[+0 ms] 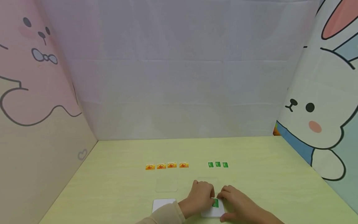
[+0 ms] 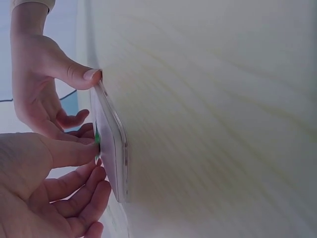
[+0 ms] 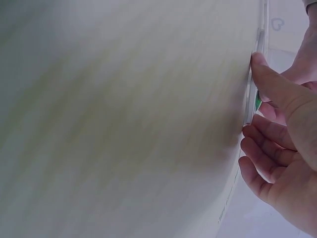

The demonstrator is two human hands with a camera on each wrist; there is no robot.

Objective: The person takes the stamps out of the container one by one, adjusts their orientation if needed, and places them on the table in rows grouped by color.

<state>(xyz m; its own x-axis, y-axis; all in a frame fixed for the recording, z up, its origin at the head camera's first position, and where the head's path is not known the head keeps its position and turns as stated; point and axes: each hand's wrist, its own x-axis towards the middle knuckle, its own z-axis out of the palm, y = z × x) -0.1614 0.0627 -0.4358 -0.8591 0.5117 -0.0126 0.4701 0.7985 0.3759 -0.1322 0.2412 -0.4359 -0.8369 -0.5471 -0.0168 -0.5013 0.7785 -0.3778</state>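
A white square pad with a clear-looking rim lies on the table in front of me, a small green sticker on its top. My left hand comes over the pad from the left and pinches the sticker's edge; in the left wrist view its thumb meets the green piece. From the right, my right hand holds the pad by its edges, thumb at the near corner and fingers towards the far one. In the right wrist view that thumb lies along the edge. Fingers partly hide the sticker.
Another white square pad lies left, partly behind my sleeve. Beyond are two transparent squares, one on the left and one behind my hands. Several orange-yellow stickers and three green ones lie farther back. Printed cloth walls enclose the table.
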